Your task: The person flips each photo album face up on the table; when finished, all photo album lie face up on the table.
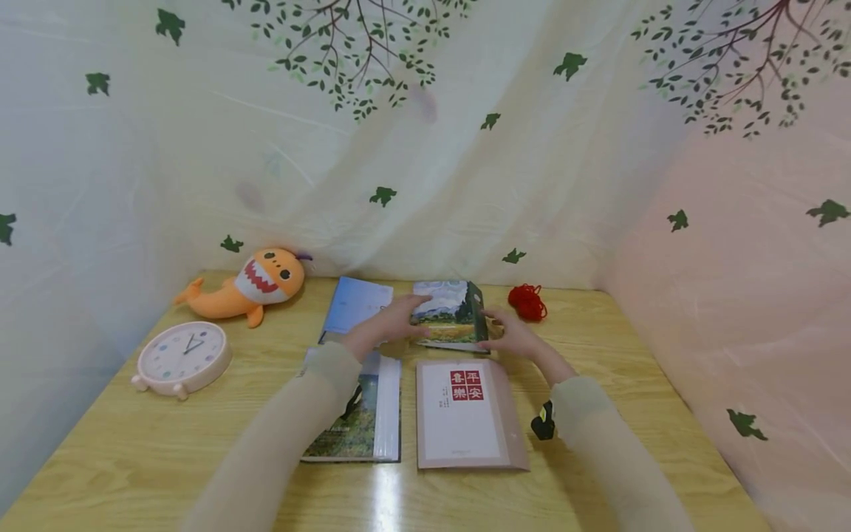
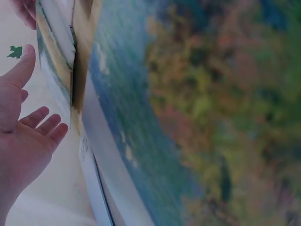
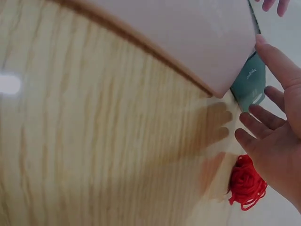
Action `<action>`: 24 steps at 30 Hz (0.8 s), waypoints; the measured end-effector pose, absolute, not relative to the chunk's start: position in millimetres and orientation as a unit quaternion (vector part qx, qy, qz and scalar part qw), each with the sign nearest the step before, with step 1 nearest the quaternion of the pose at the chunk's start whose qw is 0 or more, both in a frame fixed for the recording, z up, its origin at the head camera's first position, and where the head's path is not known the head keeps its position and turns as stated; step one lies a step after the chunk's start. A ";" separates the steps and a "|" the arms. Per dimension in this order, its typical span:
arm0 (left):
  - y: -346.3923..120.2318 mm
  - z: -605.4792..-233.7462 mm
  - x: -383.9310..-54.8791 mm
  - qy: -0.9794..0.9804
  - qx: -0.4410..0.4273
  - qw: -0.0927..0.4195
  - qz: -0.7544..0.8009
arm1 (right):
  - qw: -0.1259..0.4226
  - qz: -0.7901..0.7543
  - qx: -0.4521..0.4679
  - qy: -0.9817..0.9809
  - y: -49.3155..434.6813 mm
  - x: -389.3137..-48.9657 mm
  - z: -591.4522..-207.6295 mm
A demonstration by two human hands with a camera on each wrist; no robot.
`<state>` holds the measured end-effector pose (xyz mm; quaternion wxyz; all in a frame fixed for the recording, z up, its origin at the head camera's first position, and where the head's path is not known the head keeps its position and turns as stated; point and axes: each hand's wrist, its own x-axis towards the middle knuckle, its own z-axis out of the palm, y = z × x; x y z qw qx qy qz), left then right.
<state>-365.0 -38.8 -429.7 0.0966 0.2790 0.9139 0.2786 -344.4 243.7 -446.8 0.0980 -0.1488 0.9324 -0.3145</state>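
Observation:
A landscape-painted book (image 1: 442, 314) with a dark green right side lies at the back middle of the table. My left hand (image 1: 399, 318) is at its left edge, thumb and fingers spread; the left wrist view shows this hand (image 2: 28, 136) with extended fingers. At the right edge is my right hand (image 1: 515, 332). In the right wrist view its thumb is close to the book's green part (image 3: 249, 82), the other fingers loosely bent. Whether the fingertips touch the book is hard to tell. Just in front lies a pale pink book (image 1: 459, 436) with red character squares.
A blue book (image 1: 355, 299) and a photo album (image 1: 359, 436) lie on the left, partly hidden by my left arm. Red yarn (image 1: 528, 303) sits at the back right. An orange shark plush (image 1: 246, 292) and a pink clock (image 1: 182, 357) stand farther left.

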 end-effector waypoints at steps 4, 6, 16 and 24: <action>-37.2 -434.9 -366.3 0.913 0.295 0.109 0.259 | 0.112 -0.301 -0.168 0.932 246.4 -349.6 -455.2; -35.5 -437.0 -366.0 0.912 0.306 0.110 0.251 | 0.118 -0.298 -0.170 0.932 246.8 -350.9 -458.2; -32.6 -439.6 -364.0 0.915 0.322 0.115 0.213 | 0.096 -0.305 -0.179 0.931 243.8 -351.6 -462.4; -33.7 -435.7 -361.5 0.919 0.323 0.128 0.184 | 0.084 -0.324 -0.135 0.933 242.9 -352.4 -462.1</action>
